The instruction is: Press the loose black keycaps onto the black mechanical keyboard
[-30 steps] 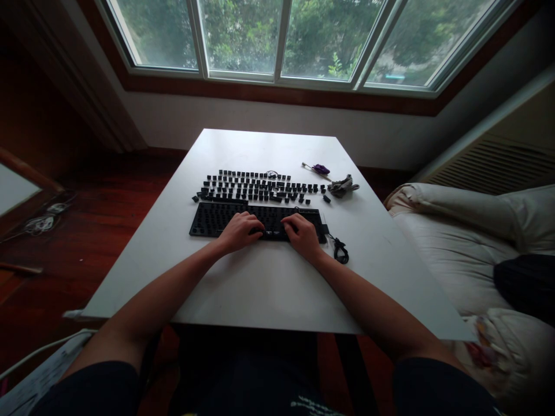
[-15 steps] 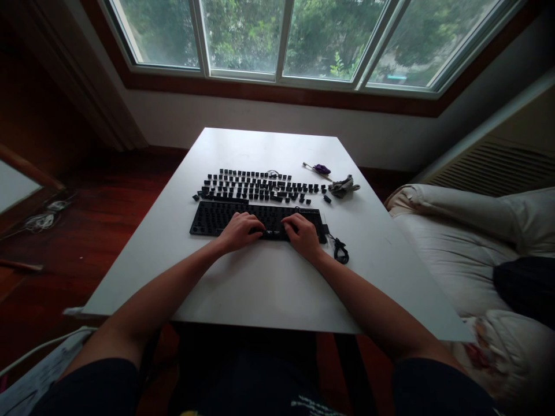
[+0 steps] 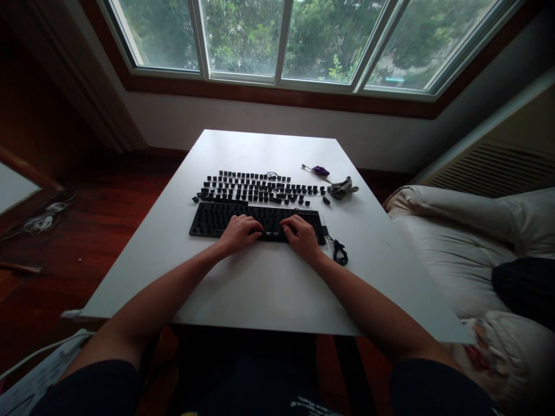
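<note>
A black keyboard with its keycaps off lies on the white table. Rows of loose black keycaps are laid out just beyond it. My left hand and my right hand rest on the keyboard's front row, fingers curled down. Their fingertips pinch the two ends of a long keycap lying between them. The fingertips themselves are hidden under the knuckles.
A coiled black cable lies at the keyboard's right end. A purple-handled tool and a crumpled grey cloth sit at the back right. A white cushioned seat stands to the right, wooden floor to the left.
Both hands stay on the keyboard's front row; the right hand has edged slightly left toward the middle. Nothing else on the table has moved.
</note>
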The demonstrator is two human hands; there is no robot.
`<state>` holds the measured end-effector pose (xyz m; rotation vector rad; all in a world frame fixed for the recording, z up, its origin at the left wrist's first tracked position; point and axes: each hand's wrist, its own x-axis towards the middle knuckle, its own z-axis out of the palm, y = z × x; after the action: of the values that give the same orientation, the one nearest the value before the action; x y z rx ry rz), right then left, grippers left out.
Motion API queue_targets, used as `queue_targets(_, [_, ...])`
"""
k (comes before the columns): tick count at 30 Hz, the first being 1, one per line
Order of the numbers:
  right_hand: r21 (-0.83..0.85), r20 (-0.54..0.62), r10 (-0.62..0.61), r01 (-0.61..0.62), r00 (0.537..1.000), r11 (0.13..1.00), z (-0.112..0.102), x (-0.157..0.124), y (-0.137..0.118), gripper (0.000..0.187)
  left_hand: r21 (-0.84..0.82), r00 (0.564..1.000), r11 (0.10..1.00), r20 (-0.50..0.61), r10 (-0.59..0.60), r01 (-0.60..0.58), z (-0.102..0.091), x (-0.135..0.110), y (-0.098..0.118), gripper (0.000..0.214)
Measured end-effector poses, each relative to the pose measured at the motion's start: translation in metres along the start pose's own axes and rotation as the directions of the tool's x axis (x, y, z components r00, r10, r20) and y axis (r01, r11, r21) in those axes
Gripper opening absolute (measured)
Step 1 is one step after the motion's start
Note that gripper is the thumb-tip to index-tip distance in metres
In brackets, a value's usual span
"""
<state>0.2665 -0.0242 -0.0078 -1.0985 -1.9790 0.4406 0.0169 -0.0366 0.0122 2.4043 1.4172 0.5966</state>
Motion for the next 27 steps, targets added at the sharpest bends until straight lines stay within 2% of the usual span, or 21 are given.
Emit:
queue_targets(5, [0.005, -0.003, 0.01, -0.01, 1.0, 1.0, 0.0, -0.0005, 0.0004, 0.019, -0.064, 1.0, 0.998, -0.01, -0.018, 0.017, 0.0033, 0.0024, -0.0074, 0.018])
queue_targets(17, [0.005, 0.002, -0.007, 0.007, 1.0, 1.0, -0.0003, -0.0011, 0.002, 0.018, -0.041, 0.999, 0.999, -0.034, -0.016, 0.014, 0.0044, 0.0019, -0.0055, 0.018])
queue_targets(23, [0.008, 0.008, 0.003, -0.003, 1.0, 1.0, -0.0004, -0.0005, 0.0017, 0.018, -0.02, 0.999, 0.999, -0.022, 0.042, -0.043, 0.0075, 0.0004, -0.004, 0.018])
queue_targets(27, [0.007, 0.003, -0.003, 0.003, 1.0, 1.0, 0.0001, -0.0003, 0.0018, 0.018, -0.001, 0.999, 0.999, -0.028, 0.034, -0.035, 0.007, 0.0002, -0.0037, 0.018])
